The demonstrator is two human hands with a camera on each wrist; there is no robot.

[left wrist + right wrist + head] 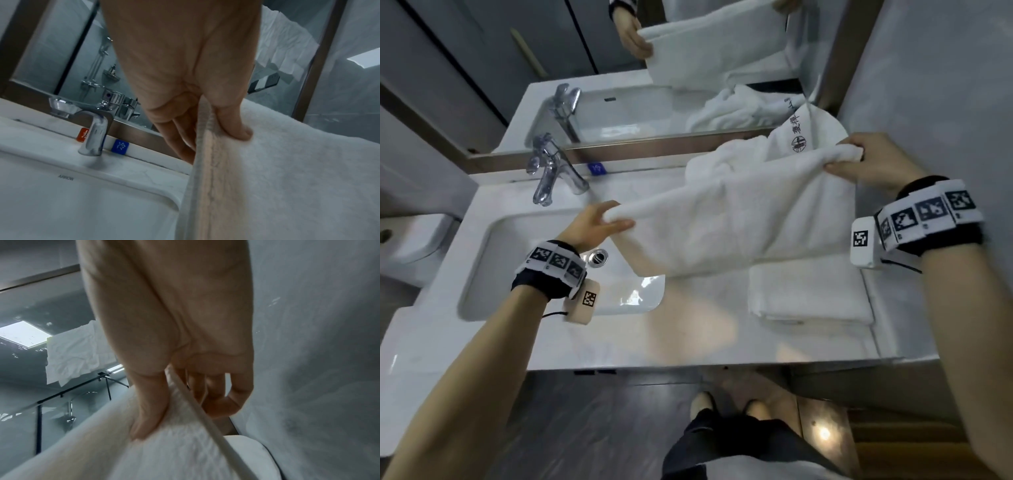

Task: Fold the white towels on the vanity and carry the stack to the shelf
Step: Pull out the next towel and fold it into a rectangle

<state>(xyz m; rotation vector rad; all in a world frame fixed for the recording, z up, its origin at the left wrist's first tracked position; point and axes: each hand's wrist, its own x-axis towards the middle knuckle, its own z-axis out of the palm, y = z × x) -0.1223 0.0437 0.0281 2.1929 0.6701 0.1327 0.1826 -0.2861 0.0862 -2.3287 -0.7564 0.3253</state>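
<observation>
I hold a white towel point(726, 219) stretched in the air above the vanity point(592, 346), doubled over and hanging. My left hand point(602, 221) pinches its left end over the sink; the thumb point(236, 129) presses the cloth point(287, 178) against the fingers. My right hand point(859, 159) grips the right end near the wall, thumb point(148, 410) on top of the towel point(174, 451). A folded white towel point(808, 294) lies flat on the counter under the hanging one. A crumpled towel with dark printed characters point(801, 137) lies at the back against the mirror.
A chrome faucet point(551, 171) stands behind the white basin point(493, 260), with its drain point(598, 257) near my left wrist. The mirror point(551, 51) runs along the back. A grey wall point(928, 85) closes the right side. A toilet point(410, 240) sits at left.
</observation>
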